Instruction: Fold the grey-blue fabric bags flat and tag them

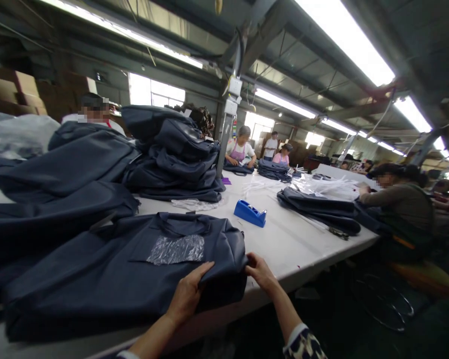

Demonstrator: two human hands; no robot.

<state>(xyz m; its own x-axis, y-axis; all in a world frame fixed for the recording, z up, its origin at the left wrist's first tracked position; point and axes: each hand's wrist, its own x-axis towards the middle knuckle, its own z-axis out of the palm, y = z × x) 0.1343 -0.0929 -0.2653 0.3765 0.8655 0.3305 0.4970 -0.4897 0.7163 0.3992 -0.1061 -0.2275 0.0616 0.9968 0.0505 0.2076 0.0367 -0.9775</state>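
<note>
A large dark navy bag (108,274) lies flat along the near edge of the white table. Its carry handle (183,224) is folded over the top, and clear crinkled plastic (176,249) lies on the fabric below it. My left hand (189,294) grips the bag's near side, thumb on top and the other fingers hidden beneath the fabric. At the bag's right end, my right hand (260,270) pinches the fabric at the corner. Beyond the bag, a blue tape dispenser (250,213) rests on the table.
More navy bags (172,164) are piled behind and to the left. Several folded bags (318,207) lie at the right on the white table (280,244). A metal post (226,124) rises from the table. A co-worker (396,199) sits at the right; other people work farther back.
</note>
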